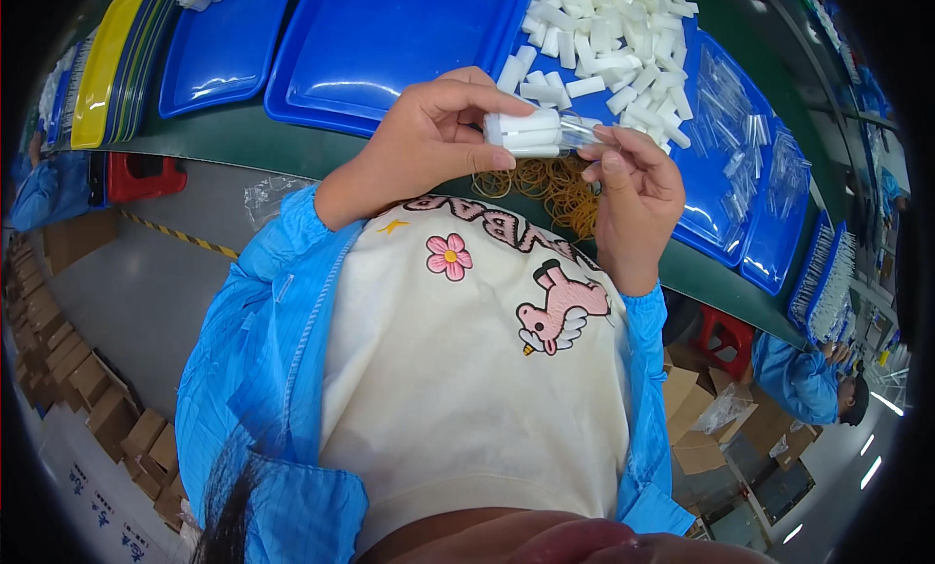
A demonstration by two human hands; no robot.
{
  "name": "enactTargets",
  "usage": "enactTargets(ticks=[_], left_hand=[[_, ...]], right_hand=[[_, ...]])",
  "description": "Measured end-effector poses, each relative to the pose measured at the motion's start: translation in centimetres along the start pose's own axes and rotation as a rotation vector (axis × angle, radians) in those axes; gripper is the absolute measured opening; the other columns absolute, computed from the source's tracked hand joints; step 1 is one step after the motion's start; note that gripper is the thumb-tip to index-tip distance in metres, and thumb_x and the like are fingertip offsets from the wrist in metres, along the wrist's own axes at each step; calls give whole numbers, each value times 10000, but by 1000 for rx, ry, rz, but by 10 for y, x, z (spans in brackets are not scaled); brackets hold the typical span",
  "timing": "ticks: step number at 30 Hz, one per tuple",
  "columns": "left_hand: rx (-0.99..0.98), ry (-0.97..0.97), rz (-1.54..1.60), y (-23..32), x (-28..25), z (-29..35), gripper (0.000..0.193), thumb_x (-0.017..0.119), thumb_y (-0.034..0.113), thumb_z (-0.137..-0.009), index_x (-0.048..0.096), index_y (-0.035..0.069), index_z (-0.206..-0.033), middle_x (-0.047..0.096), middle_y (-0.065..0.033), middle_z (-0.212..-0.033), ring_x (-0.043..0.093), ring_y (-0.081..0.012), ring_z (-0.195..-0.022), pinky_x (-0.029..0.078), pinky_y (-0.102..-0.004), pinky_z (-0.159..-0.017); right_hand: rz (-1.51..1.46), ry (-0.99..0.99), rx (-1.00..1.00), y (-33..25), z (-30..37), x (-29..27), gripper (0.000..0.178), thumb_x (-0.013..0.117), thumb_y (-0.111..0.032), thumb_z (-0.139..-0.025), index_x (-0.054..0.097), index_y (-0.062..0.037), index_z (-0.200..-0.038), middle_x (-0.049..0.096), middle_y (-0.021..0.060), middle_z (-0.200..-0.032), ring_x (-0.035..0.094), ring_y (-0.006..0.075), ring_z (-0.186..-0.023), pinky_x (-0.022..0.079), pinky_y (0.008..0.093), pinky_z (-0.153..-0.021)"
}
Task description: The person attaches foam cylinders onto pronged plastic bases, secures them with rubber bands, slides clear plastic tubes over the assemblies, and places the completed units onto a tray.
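My left hand (433, 135) is closed on a small bundle of white plastic pieces (526, 132), held between thumb and fingers above the table's near edge. At the bundle's right end my right hand (638, 189) pinches a clear plastic piece (579, 133), which touches or overlaps the white pieces. Whether it is joined to them I cannot tell. Just below the bundle lies a heap of tan rubber bands (565, 196). Beyond my hands, a large pile of white rectangular pieces (623, 53) covers a blue tray.
A blue tray (390, 48) lies at the far left of my hands, with another blue tray (219, 53) beside it. Stacked trays, yellow on top (107, 67), stand farther left. Clear plastic pieces (726, 126) fill trays at right. A co-worker (799, 379) sits at far right.
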State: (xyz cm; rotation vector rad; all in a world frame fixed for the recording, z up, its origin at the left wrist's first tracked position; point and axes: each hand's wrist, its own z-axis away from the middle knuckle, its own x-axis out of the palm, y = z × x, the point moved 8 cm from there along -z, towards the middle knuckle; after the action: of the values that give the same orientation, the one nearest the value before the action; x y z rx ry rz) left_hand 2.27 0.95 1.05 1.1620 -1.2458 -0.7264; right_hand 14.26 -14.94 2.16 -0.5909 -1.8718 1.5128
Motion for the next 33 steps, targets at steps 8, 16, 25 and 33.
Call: enactTargets(ticks=[8, 16, 25, 33], left_hand=[[-88, -56, -238, 13, 3, -1, 368, 694, -76, -795, 654, -28, -1158, 506, -49, -1051, 562, -129, -1006, 531, -241, -862], [-129, -71, -208, 11, -1, 2, 335, 691, -64, -788, 675, -15, -1119, 527, -48, -1035, 560, -142, -1005, 507, -255, -865], [-88, -37, -158, 2, 3, 2, 350, 703, -28, -798, 666, -8, -1145, 543, -65, -1072, 556, -161, -1022, 479, -286, -918], [35, -78, 4, -8, 9, -1, 372, 727, 114, -843, 650, 17, -1194, 522, -115, -1262, 498, -219, -1202, 435, -351, -1015]], right_hand=[[-60, 62, -29, 9, 2, 2, 227, 601, 26, -922, 589, 66, -1145, 647, 177, -1117, 674, 207, -943, 561, 291, -833], [-118, -60, 124, 15, 2, -1, 203, 605, 24, -916, 608, 56, -1117, 664, 174, -1088, 675, 190, -907, 558, 281, -813], [-74, -49, 46, 9, 5, 8, 222, 621, 30, -905, 609, 51, -1126, 652, 133, -1071, 646, 160, -938, 524, 263, -859], [-52, 135, 52, 10, 2, 6, 236, 628, 7, -915, 602, 53, -1145, 636, 111, -1094, 607, 139, -970, 491, 254, -870]])
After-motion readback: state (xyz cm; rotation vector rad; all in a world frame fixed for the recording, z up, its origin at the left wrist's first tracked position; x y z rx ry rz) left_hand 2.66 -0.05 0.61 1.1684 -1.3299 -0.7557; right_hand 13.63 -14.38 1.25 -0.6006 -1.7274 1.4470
